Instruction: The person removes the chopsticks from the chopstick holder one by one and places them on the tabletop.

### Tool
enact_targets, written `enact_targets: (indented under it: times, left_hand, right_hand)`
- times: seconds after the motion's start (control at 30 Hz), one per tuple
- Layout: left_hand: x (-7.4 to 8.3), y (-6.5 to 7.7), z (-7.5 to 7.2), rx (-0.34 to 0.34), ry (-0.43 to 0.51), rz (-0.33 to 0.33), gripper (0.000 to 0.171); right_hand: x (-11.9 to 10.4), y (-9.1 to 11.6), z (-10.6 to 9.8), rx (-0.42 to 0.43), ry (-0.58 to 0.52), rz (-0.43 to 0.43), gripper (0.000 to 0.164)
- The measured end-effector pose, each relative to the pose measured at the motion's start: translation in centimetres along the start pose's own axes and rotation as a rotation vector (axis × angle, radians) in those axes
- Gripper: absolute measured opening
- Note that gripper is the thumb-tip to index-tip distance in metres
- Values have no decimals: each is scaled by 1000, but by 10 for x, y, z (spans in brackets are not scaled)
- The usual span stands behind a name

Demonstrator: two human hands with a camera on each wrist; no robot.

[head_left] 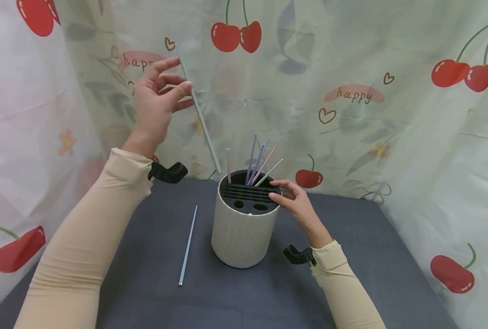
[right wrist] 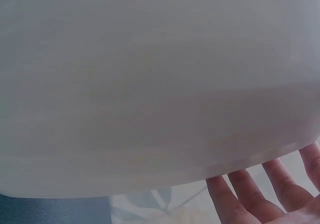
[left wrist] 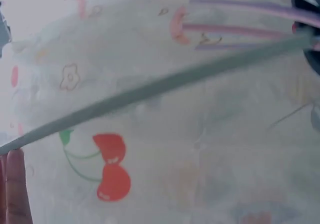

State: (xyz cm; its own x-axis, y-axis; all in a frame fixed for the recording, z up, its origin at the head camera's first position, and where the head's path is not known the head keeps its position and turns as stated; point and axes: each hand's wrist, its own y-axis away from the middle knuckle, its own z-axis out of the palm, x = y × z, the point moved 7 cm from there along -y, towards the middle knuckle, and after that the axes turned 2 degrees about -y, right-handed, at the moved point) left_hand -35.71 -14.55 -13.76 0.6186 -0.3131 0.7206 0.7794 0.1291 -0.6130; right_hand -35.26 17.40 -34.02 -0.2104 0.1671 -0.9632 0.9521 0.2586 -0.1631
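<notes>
In the head view my left hand (head_left: 155, 98), raised left of centre, pinches a long pale green stick (head_left: 202, 121) between thumb and fingers. The stick slants down to the right, its lower end close to the rim of a white round pen holder (head_left: 244, 240). My right hand (head_left: 301, 208) grips the right side of the rim, thumb over the black slotted insert (head_left: 249, 193). Its fingers (right wrist: 285, 186) lie along the wall in the right wrist view. Several thin pink, purple and green sticks stand in the rear compartment, among them a purple stick (head_left: 251, 160).
A pale blue stick (head_left: 188, 246) lies on the dark grey tablecloth (head_left: 145, 274), left of the holder. Behind and at both sides hangs a white curtain (head_left: 276, 100) printed with cherries. Slots and two round holes show in the insert's front part.
</notes>
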Motion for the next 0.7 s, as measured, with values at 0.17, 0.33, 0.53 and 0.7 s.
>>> enact_targets:
  times: [0.17,0.33,0.53,0.7]
  left_hand:
    - [-32,5,-32,0,-116,-225,43]
    - [-107,42,-76,-96,-442,-509,52]
    - [-198,99,-122,-200,-639,-743,52]
    - [-242,136,-141,-218,-686,-852,48]
  right_hand:
    - [1,1,-1,6,-6,8,42]
    - [2,0,1,-1,-11,13,42]
    - [0,0,1,-1,-12,9,42]
    - [1,-1,0,2,-5,6,42]
